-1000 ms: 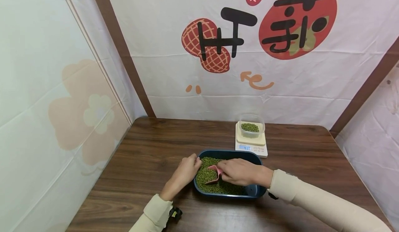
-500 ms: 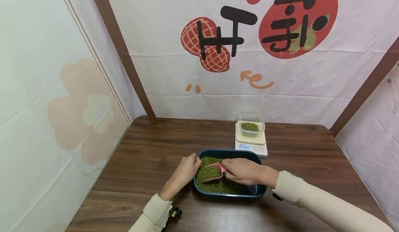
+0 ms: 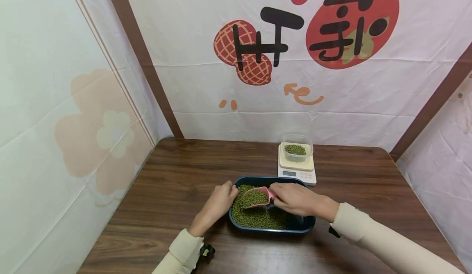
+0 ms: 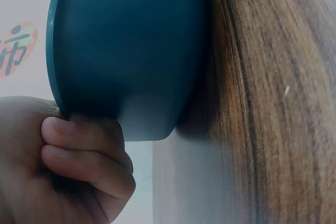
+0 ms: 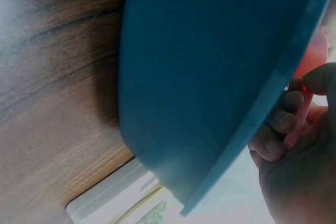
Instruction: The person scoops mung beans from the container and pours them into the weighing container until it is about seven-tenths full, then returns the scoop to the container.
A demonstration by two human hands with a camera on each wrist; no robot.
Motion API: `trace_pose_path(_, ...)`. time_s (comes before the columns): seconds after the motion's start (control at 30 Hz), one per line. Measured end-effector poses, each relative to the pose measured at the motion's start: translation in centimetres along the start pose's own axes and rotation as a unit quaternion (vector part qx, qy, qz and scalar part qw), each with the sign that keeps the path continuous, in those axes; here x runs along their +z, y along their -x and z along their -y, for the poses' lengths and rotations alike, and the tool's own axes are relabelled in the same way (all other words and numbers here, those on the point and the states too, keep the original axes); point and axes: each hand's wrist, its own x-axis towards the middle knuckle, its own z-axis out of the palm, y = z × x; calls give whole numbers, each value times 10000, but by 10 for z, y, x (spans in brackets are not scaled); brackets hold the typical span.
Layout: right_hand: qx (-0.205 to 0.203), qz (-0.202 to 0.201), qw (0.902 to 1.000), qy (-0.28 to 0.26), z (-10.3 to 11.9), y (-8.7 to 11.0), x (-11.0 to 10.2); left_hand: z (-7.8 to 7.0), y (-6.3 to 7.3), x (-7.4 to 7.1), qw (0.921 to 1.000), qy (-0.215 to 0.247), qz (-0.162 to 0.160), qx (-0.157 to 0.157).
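A dark blue oblong tub (image 3: pixel 273 232) of green mung beans (image 3: pixel 258 220) stands on the table. My left hand (image 3: pixel 220 200) grips the tub's left rim; in the left wrist view its curled fingers (image 4: pixel 86 153) press against the outer wall. My right hand (image 3: pixel 296 199) holds a pink scoop (image 3: pixel 266 191) by its handle, over the tub. Heaped mung beans (image 3: pixel 255 198) fill the scoop, whose open end faces left. In the right wrist view the fingers wrap the pink handle (image 5: pixel 300 121), partly hidden behind the tub wall.
Behind the tub stands a white kitchen scale (image 3: pixel 298 176), its display dark. A clear plastic container (image 3: pixel 298 139) with some mung beans sits on it. The brown wooden table (image 3: pixel 184 171) meets a printed cloth backdrop (image 3: pixel 206 126) at the back.
The right hand has drawn the scoop rightward and up out of the beans, and it is now full. The scale's lit display has gone dark. The left hand stays at the rim.
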Motion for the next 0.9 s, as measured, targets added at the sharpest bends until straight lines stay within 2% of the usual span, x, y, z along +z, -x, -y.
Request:
trace_pose_path(0.53,160,-477,9986,181,-5,9,-10,0,0,0,10000,-22,26,-33)
trace_pose_path(0.9,295,-666,9970,264,-4,13,-17,0,0,0,10000,-44,-4,-30)
